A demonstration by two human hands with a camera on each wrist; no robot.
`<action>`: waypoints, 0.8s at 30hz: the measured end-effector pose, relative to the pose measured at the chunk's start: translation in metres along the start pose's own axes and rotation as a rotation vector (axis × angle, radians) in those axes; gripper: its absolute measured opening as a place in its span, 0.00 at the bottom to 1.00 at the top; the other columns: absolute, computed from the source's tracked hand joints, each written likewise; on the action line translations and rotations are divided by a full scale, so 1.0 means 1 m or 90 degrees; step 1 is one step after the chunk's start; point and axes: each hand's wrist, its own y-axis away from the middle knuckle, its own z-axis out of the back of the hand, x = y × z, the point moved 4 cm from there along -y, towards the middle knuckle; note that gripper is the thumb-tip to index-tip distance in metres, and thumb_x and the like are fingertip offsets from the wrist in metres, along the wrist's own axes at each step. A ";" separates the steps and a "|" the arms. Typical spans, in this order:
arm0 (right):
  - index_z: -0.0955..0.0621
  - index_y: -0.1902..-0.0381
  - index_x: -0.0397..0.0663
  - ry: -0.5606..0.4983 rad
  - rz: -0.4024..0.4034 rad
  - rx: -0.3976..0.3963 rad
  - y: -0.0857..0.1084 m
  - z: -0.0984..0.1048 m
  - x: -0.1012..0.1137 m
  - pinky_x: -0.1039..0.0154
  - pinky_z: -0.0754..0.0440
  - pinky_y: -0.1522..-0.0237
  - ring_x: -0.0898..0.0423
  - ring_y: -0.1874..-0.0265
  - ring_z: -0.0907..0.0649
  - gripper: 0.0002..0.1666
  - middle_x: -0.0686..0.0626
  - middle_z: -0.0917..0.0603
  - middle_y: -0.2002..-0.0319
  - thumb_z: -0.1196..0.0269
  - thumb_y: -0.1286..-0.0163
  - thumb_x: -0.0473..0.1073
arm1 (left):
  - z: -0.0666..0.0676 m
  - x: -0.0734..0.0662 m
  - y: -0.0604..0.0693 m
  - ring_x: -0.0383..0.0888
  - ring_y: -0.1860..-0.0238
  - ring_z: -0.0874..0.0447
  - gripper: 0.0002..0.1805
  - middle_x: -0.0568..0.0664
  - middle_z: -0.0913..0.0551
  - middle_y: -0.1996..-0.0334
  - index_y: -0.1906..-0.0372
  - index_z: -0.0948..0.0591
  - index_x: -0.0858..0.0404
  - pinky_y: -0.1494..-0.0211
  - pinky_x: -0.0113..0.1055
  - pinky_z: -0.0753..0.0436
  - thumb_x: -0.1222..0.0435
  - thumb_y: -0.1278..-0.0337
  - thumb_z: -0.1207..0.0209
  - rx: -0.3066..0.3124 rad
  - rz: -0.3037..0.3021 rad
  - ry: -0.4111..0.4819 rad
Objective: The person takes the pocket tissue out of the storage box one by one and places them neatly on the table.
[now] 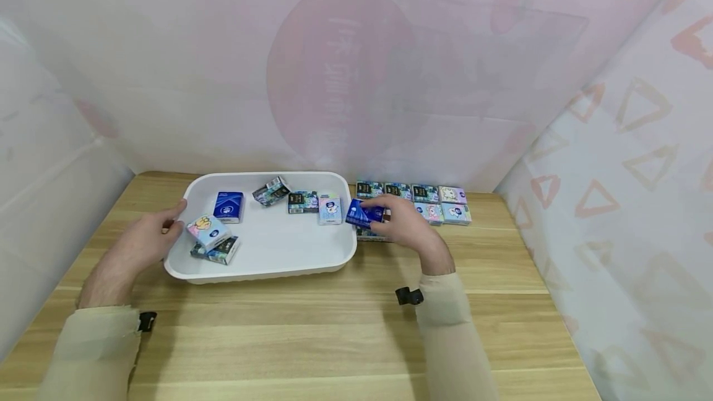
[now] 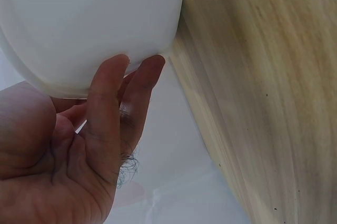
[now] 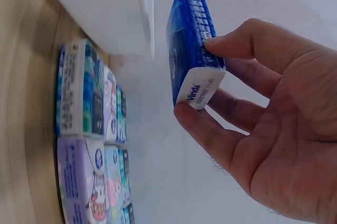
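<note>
A white plastic tray stands on the table, and my left hand grips its left rim; in the left wrist view the fingers lie against the outer wall. My right hand pinches a blue tissue pack between thumb and fingers, raised just beyond the tray's right rim. Inside the tray lie another blue pack, a light blue pack, dark patterned packs and a cartoon pack resting on a dark one.
Right of the tray, several tissue packs stand close together in rows on the wooden table, partly hidden by my right hand. A pale printed sheet rises behind the table, with more sheeting at both sides.
</note>
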 end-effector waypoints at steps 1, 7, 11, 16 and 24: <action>0.12 0.22 0.50 0.000 0.000 -0.002 0.002 0.002 -0.002 0.54 0.10 0.47 0.43 0.39 0.14 0.31 0.37 0.16 0.19 0.31 0.21 0.35 | 0.000 0.000 0.000 0.73 0.38 0.20 0.37 0.88 0.31 0.20 0.05 0.50 0.68 0.45 0.52 0.15 0.62 0.03 0.52 -0.001 0.000 -0.002; 0.12 0.22 0.47 -0.008 0.003 -0.016 0.011 0.015 -0.018 0.63 0.21 0.66 0.51 0.60 0.18 0.33 0.35 0.16 0.19 0.32 0.23 0.33 | -0.001 0.000 -0.001 0.73 0.39 0.21 0.37 0.88 0.31 0.21 0.05 0.50 0.68 0.46 0.52 0.15 0.62 0.02 0.52 -0.002 0.000 -0.006; 0.13 0.21 0.46 -0.021 -0.007 -0.016 0.016 0.025 -0.029 0.62 0.21 0.67 0.54 0.69 0.21 0.33 0.33 0.17 0.19 0.32 0.23 0.33 | -0.001 0.000 -0.001 0.73 0.40 0.20 0.37 0.88 0.30 0.21 0.05 0.49 0.68 0.48 0.50 0.16 0.63 0.03 0.52 -0.006 -0.001 -0.006; 0.13 0.22 0.46 0.000 -0.016 -0.017 0.022 0.037 -0.045 0.62 0.20 0.61 0.52 0.62 0.18 0.31 0.32 0.17 0.19 0.31 0.21 0.35 | 0.000 0.002 -0.001 0.73 0.39 0.20 0.37 0.88 0.30 0.21 0.05 0.50 0.68 0.46 0.50 0.15 0.63 0.04 0.51 -0.004 0.001 -0.004; 0.12 0.22 0.45 0.025 -0.015 -0.008 0.033 0.051 -0.068 0.50 0.11 0.48 0.39 0.40 0.10 0.29 0.31 0.17 0.19 0.31 0.19 0.36 | -0.001 0.003 -0.002 0.73 0.39 0.21 0.38 0.88 0.30 0.21 0.05 0.50 0.67 0.46 0.51 0.15 0.62 0.04 0.51 -0.002 0.006 0.003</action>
